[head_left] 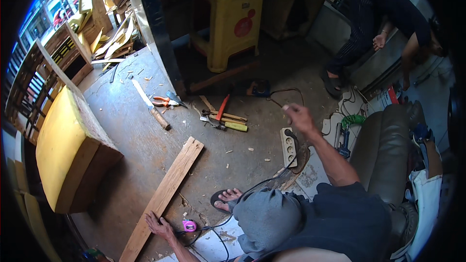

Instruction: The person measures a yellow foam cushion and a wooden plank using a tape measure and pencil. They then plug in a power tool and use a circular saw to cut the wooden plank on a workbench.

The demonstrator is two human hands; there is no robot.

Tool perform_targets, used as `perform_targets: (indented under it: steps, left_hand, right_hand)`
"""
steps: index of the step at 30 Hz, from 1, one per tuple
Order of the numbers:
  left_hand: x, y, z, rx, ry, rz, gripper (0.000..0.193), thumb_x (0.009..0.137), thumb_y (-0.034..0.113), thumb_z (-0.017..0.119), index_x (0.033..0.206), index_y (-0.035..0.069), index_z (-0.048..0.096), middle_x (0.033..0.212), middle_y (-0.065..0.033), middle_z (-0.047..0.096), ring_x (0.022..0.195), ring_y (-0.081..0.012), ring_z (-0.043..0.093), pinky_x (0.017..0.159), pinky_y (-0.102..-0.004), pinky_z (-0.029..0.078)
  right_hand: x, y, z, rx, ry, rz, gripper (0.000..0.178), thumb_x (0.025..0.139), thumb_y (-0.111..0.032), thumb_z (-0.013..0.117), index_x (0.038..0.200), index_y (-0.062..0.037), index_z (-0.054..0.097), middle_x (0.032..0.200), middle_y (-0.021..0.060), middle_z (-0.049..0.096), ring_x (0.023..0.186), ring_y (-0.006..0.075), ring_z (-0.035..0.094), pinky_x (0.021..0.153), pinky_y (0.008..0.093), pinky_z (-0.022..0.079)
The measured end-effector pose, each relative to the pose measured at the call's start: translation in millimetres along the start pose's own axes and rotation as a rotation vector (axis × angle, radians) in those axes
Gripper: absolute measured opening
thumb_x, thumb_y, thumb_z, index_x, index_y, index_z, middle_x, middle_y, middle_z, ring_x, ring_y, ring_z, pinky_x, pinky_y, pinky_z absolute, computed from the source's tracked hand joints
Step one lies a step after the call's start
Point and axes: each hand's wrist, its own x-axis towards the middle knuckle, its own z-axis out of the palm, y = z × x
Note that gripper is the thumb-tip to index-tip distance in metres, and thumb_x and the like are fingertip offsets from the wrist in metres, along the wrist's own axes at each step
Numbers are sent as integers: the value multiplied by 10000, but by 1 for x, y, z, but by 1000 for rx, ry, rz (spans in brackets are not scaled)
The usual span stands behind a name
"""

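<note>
My left hand [160,225] lies open, fingers spread, on the lower part of a long wooden plank [167,179]. The plank slants across the floor, with a small notch at its far end. Beside that hand sits a pink tape measure [190,225]. My right hand [299,118] is raised over the floor, above a white power strip [289,148]. Its fingers are closed where a thin dark cord [277,103] meets them. That cord runs to a blue power tool [258,88] in the shadow beyond. The grip itself is partly hidden.
A hammer [224,106] and other hand tools lie mid-floor, near orange-handled pliers [165,102] and a long blade [142,92]. A yellow padded piece [73,150] stands left, a yellow stool [233,24] behind. Another person [374,24] bends at right, near a brown cushion [383,140].
</note>
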Motion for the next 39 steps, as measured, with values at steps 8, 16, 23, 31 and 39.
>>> perform_targets:
  steps: [8,16,23,31,39]
  left_hand:
    - [4,3,11,1,43,25,601,809,103,609,1407,100,545,1523,-170,429,1440,-356,338,1170,-514,227]
    - [2,15,10,-3,165,-180,613,801,67,551,1409,137,539,1566,-141,370,1477,-347,268,1190,-570,148]
    - [-9,29,26,-26,200,-154,631,837,126,554,1463,134,472,1575,-144,347,1482,-359,241,1201,-545,143]
    - [-9,47,20,135,251,-78,560,816,110,562,1376,137,557,1463,-201,442,1387,-360,367,1140,-527,265]
    - [12,140,16,49,45,-26,433,774,104,583,1189,171,684,942,-151,651,941,-312,601,819,-471,404]
  right_hand:
    - [-137,159,173,-202,-1329,-155,516,981,-438,530,1342,-70,563,1277,170,630,1210,213,531,1034,373,381]
    - [-155,129,259,-500,-1450,-262,621,968,-482,503,1427,-66,463,1286,147,619,1377,295,382,1161,499,172]
    - [-133,124,258,-206,-1549,224,339,953,-309,648,771,-28,699,722,22,627,752,112,559,720,227,425]
    - [-133,143,255,-19,-1479,507,261,954,-269,662,846,-35,702,789,-13,623,744,101,564,692,227,432]
    - [-138,98,249,-97,-1486,434,286,960,-256,639,756,-57,666,719,-14,611,660,82,540,611,206,405]
